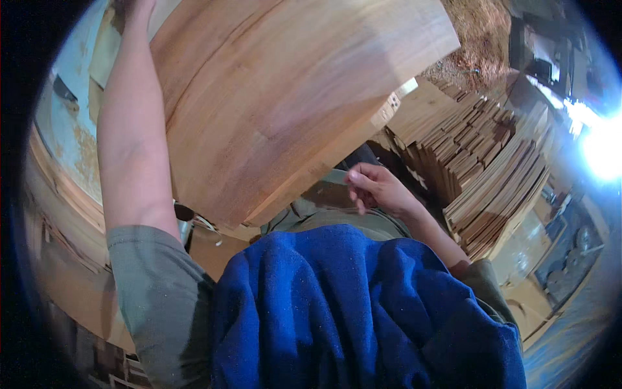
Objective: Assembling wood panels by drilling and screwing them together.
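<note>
While the person is standing among stacked timber, a large wooden panel (285, 97) is being held up close to the chest, tilted, its near corner dipping toward the right hand (376, 188). The left hand (139, 10) is reaching up along the panel's far left edge at the top of the view; it is mostly cut off, so whether its fingers are curled round the edge cannot be told. The right hand is hovering just below the panel's lower edge, fingers loosely curled and pinching nothing visible, apart from the wood.

Judging by its thickness and glued-up boards, the panel is likely handling as heavy and stiff, with a smooth face offering little friction; the edges are looking like the sound places to take hold, one hand on each opposite side.

A blue cloth (350, 311) is lying over the person's front. Stacks of thin boards (492, 168) are standing to the right, with sawdust (479, 32) heaped beyond.
</note>
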Demonstrator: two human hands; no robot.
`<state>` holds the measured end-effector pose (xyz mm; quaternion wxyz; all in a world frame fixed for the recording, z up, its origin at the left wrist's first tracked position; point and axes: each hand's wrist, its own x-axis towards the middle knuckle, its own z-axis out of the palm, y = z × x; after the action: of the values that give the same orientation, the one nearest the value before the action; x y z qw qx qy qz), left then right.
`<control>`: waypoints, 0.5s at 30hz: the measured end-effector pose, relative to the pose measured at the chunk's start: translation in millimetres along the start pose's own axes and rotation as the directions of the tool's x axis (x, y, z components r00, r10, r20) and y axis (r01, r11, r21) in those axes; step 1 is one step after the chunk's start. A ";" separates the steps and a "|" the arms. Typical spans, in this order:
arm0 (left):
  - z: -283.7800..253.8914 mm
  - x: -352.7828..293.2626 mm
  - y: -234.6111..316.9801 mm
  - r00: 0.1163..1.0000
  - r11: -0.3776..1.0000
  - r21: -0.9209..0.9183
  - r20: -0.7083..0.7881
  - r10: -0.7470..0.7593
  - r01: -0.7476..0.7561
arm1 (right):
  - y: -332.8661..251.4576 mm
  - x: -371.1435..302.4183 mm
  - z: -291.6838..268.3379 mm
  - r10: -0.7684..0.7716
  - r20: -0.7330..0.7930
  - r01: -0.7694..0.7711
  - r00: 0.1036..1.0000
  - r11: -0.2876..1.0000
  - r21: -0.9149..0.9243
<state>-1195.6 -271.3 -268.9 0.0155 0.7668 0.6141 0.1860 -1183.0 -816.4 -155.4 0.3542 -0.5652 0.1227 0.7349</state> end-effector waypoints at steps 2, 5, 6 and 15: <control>27.9 46.8 -50.1 0.981 0.983 -0.165 0.162 0.110 -0.083 | 2.9 14.3 1.3 -0.098 -0.075 0.094 0.992 0.994 -0.056; 33.6 88.5 -53.1 0.920 0.968 -0.108 0.300 0.251 -0.229 | -11.5 28.5 -8.3 -0.287 -0.120 0.279 0.951 0.957 -0.079; 32.0 97.2 -43.4 0.898 0.946 -0.249 0.336 0.284 -0.206 | -16.3 36.2 -6.8 -0.306 -0.119 0.294 0.945 0.950 -0.105; 23.0 98.8 -28.3 0.848 0.912 -0.313 0.375 0.374 -0.264 | -40.2 40.1 -24.4 -0.386 -0.207 0.294 0.899 0.882 -0.369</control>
<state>-1197.6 -166.0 -271.1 0.2146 0.8723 0.4303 0.0892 -1142.8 -786.4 -191.5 0.3590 -0.7250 -0.0556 0.5852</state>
